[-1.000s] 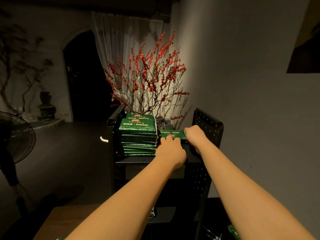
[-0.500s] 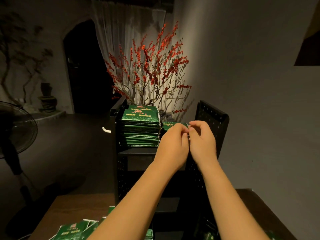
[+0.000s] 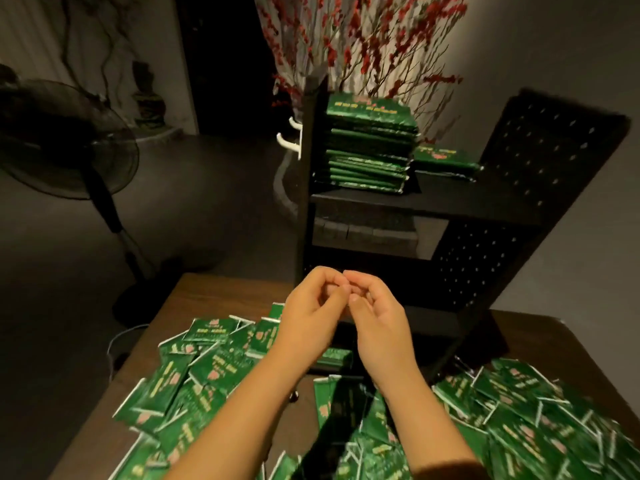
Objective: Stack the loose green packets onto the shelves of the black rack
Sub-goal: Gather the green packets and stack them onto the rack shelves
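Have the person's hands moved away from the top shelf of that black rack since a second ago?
Yes. The left hand and right hand were up at the top shelf of the black rack; now they hover lower, nearer the person, above the table.

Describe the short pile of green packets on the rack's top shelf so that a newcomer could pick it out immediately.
Start at the black rack standing on the wooden table and look at its top shelf. A tall stack of green packets fills the left side; the short pile lies just right of it, near the perforated side panel. It is only a packet or two high, unlike its tall neighbour.
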`<state>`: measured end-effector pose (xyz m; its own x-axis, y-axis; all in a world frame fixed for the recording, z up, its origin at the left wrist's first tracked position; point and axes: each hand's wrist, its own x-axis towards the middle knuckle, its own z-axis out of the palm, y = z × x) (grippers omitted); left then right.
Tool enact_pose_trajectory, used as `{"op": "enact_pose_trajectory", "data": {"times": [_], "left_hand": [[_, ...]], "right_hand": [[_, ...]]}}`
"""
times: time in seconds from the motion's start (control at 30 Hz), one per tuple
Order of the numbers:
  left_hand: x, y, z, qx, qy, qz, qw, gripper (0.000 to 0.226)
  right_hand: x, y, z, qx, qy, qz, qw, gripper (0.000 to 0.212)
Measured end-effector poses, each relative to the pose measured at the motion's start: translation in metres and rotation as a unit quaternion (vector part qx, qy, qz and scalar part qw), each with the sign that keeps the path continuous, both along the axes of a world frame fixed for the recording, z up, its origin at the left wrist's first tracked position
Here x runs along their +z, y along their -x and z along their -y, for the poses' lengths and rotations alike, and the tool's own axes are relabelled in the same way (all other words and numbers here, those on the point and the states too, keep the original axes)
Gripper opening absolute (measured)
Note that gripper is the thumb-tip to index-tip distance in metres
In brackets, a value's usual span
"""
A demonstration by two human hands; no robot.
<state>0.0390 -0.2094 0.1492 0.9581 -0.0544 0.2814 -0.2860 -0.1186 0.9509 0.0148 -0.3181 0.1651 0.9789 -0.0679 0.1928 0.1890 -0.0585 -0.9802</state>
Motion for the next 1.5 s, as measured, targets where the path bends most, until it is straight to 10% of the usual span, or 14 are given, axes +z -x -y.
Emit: {"op": "enact_pose_trajectory", "data": {"times": [0.23, 0.4, 0.53, 0.7, 0.97, 1.2, 1.5], "left_hand": [[-0.094, 0.018, -0.06, 0.018, -0.187, -0.085, 0.979, 0.015], [-0.164, 0.047, -0.074, -0.088, -0.49, -0.115, 0.86, 0.047], [-0.201, 0.068, -0.06, -0.168, -0.525, -0.149, 0.821, 0.059], [-0.211, 0.062, -0.041, -0.166, -0.446, -0.228, 0.849, 0.052], [-0.216, 0.026, -0.027, -0.134, -0.287, -0.398, 0.861, 0.034], [-0.225, 0.01, -0.01, -0.017, -0.012, -0.563, 0.826, 0.017], [-0.244, 0.013, 0.001, 0.002, -0.073, -0.509, 0.858, 0.065]], "right_hand": [[-0.103, -0.003, 0.017, 0.039, 0.268, -0.117, 0.955, 0.021], [-0.18, -0.001, 0.031, 0.089, 0.468, -0.248, 0.843, 0.033], [-0.215, 0.0, 0.03, 0.092, 0.508, -0.329, 0.79, 0.062], [-0.228, -0.009, 0.031, 0.04, 0.57, -0.374, 0.73, 0.078], [-0.254, -0.014, 0.055, 0.058, 0.538, -0.374, 0.753, 0.082], [-0.271, 0.016, 0.042, 0.041, 0.43, -0.299, 0.851, 0.063], [-0.266, 0.024, 0.046, 0.057, 0.365, -0.282, 0.885, 0.04]]}}
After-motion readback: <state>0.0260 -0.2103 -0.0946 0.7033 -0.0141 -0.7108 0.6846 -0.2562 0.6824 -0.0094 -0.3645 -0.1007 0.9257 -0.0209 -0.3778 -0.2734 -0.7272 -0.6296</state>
